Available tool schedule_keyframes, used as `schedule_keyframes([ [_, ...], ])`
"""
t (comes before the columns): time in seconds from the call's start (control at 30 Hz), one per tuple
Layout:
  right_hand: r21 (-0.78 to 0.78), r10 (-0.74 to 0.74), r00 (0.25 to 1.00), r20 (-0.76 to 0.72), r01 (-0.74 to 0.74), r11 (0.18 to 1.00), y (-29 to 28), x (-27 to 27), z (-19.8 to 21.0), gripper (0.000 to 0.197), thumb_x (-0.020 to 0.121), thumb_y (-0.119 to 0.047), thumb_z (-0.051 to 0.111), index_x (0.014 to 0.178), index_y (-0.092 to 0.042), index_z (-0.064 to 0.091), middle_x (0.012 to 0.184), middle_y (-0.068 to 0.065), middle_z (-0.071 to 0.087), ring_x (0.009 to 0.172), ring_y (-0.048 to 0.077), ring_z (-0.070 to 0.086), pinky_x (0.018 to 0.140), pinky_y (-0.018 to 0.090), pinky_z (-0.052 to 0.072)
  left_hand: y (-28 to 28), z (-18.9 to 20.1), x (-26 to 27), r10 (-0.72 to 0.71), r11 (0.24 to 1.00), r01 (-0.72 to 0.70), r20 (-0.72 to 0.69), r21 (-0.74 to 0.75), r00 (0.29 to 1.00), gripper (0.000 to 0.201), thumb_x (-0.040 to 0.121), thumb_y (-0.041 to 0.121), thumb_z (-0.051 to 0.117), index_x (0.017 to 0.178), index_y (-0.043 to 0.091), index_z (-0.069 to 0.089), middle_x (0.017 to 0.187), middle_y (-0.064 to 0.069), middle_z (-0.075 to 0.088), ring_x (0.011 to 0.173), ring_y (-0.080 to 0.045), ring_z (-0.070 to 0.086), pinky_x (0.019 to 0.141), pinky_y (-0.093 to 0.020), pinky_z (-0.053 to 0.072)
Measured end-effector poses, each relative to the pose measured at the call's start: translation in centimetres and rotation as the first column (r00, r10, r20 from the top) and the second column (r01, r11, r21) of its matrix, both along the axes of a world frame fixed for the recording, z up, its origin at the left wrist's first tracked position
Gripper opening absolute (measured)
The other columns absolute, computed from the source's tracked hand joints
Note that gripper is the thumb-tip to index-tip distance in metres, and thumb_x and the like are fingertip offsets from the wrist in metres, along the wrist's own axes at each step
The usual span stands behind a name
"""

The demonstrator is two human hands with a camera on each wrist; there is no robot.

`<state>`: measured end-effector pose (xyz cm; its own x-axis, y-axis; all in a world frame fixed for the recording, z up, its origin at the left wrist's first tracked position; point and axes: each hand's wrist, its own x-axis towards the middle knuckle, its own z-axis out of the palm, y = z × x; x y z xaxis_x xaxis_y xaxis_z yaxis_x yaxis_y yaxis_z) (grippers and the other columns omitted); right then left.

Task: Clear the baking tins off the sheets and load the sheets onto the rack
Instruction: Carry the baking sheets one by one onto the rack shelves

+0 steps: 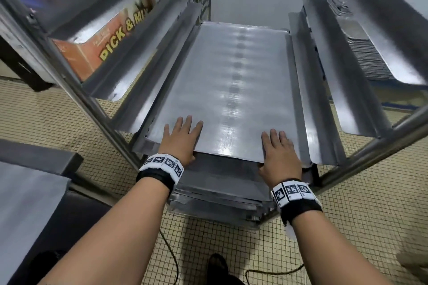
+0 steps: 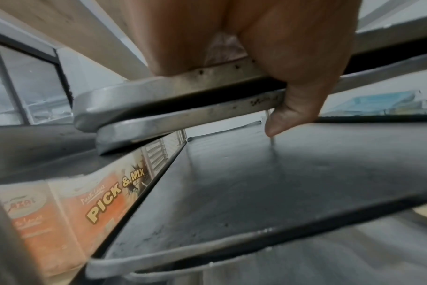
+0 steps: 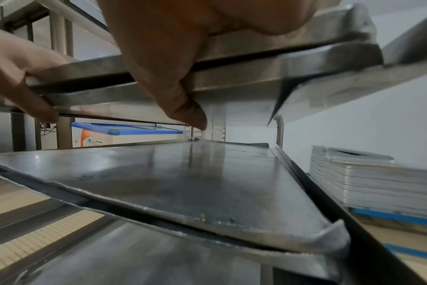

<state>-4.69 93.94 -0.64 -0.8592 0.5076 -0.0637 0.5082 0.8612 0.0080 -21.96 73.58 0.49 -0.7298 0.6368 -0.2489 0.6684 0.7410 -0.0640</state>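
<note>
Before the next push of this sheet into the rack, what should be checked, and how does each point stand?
1. Both hands hold the near edge: ok. The left hand and the right hand lie fingers flat on top, thumbs under the edge.
2. Top sheet bare of baking tins: ok.
3. Sheet seated on the side runners: ok on both sides as far as the head view shows.
4. Two sheets stacked at the grip: ok if intended; cannot tell.
5. Sheet below clear of the thumbs: ok.
6. Far end fully home: cannot tell.
</note>
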Motion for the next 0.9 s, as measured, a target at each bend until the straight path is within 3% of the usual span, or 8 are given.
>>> schedule_keyframes([
  [0.17,0.028,-0.08,0.997,0.007,0.079,0.996,-3.2,1.0,0.7,0.081,0.087,-0.035,0.058,0.154,-0.016,0.015,0.16,0.011,0.015,0.148,0.033,0.013,0.122,0.043,0.014,-4.4,-0.9,3.7,-0.009,0.996,0.017,-0.102,0.083,0.995,0.093,0.089,0.036,0.064,0.158,0.024,0.002,0.166,-0.009,-0.002,0.152,-0.033,-0.002,0.123,-0.051,0.002],
  [0.27,0.059,-0.046,0.999,-0.008,0.046,0.997,-6.9,2.4,1.2,0.077,0.086,-0.038,0.056,0.151,-0.014,0.024,0.156,0.012,0.025,0.145,0.032,0.021,0.12,0.044,0.018,-8.6,-0.8,5.9,0.03,0.989,-0.031,0.006,0.144,1.0,0.094,0.088,0.032,0.066,0.158,0.026,0.004,0.165,-0.007,-0.006,0.152,-0.033,-0.002,0.123,-0.048,0.013],
  [0.33,0.037,-0.028,0.999,-0.037,0.03,0.999,-9.7,2.9,1.7,0.077,0.085,-0.038,0.059,0.15,-0.014,0.026,0.155,0.012,0.027,0.145,0.032,0.021,0.12,0.044,0.02,-12.0,0.1,7.4,0.102,0.976,-0.132,0.169,0.175,0.98,0.079,0.089,0.028,0.063,0.156,0.025,0.022,0.163,-0.01,0.018,0.149,-0.032,0.021,0.118,-0.046,0.03],
  [0.4,-0.003,0.011,0.999,-0.037,-0.011,1.0,-12.8,3.0,2.4,0.072,0.085,-0.038,0.059,0.148,-0.015,0.032,0.154,0.011,0.03,0.144,0.031,0.023,0.119,0.044,0.022,-15.8,0.7,8.8,0.176,0.957,-0.227,0.264,0.178,0.948,0.057,0.088,0.027,0.062,0.144,0.026,0.048,0.14,-0.009,0.056,0.128,-0.028,0.054,0.104,-0.042,0.047],
  [0.43,-0.022,0.052,0.998,-0.025,-0.053,0.998,-14.5,2.8,2.7,0.068,0.086,-0.038,0.058,0.146,-0.016,0.036,0.152,0.01,0.034,0.142,0.03,0.027,0.117,0.043,0.024,-17.9,1.1,9.5,0.217,0.945,-0.274,0.284,0.178,0.934,0.049,0.088,0.027,0.062,0.136,0.026,0.056,0.129,-0.006,0.064,0.117,-0.026,0.061,0.099,-0.041,0.052],
  [0.6,-0.191,0.286,0.957,0.045,-0.273,0.943,-25.1,1.7,4.2,0.032,0.086,-0.032,0.057,0.116,-0.024,0.061,0.115,0.007,0.067,0.106,0.029,0.064,0.086,0.035,0.052,-29.2,2.4,13.1,0.411,0.866,-0.474,0.314,0.161,0.856,0.048,0.089,0.031,0.065,0.135,0.021,0.058,0.129,-0.007,0.065,0.119,-0.026,0.061,0.099,-0.037,0.05],
  [0.73,-0.222,0.5,0.864,0.058,-0.477,0.85,-35.1,1.3,4.6,0.023,0.084,-0.029,0.054,0.105,-0.022,0.062,0.105,0.007,0.068,0.095,0.03,0.067,0.078,0.037,0.055,-39.8,2.3,17.3,0.657,0.681,-0.708,0.268,0.19,0.704,0.052,0.086,0.032,0.064,0.137,0.022,0.055,0.134,-0.007,0.061,0.122,-0.03,0.058,0.101,-0.039,0.049],
  [0.9,-0.238,0.762,0.646,0.04,-0.735,0.635,-47.1,2.0,5.1,0.036,0.088,-0.033,0.055,0.123,-0.026,0.059,0.113,0.006,0.068,0.101,0.028,0.066,0.083,0.039,0.055,-51.8,0.4,25.2,0.864,0.406,-0.898,0.247,0.169,0.438,0.067,0.091,0.042,0.057,0.151,0.026,0.032,0.153,-0.004,0.04,0.14,-0.028,0.038,0.111,-0.044,0.038],
])
